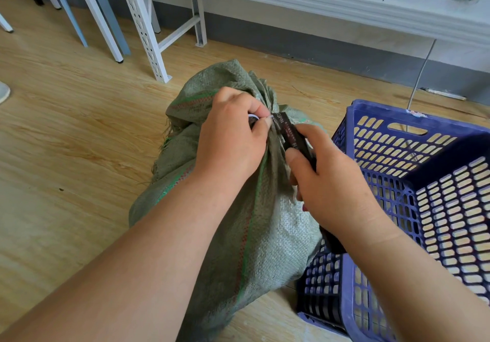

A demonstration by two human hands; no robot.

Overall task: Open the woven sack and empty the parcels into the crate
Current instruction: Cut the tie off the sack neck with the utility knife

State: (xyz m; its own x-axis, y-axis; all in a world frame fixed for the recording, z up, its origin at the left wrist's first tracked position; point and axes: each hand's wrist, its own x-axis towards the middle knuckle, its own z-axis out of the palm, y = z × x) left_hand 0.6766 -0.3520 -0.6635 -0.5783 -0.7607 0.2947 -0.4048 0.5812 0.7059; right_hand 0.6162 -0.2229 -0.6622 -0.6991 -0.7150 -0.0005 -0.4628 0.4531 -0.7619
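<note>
Woven sack lies on the floor, neck still tied, touching the blue crate on its right. Left hand pinches the tie at the bunched neck. Right hand grips a black cutter, tip at the tie. Step: opening. Next, probably: sever tie without nicking fabric or fingers.
</note>
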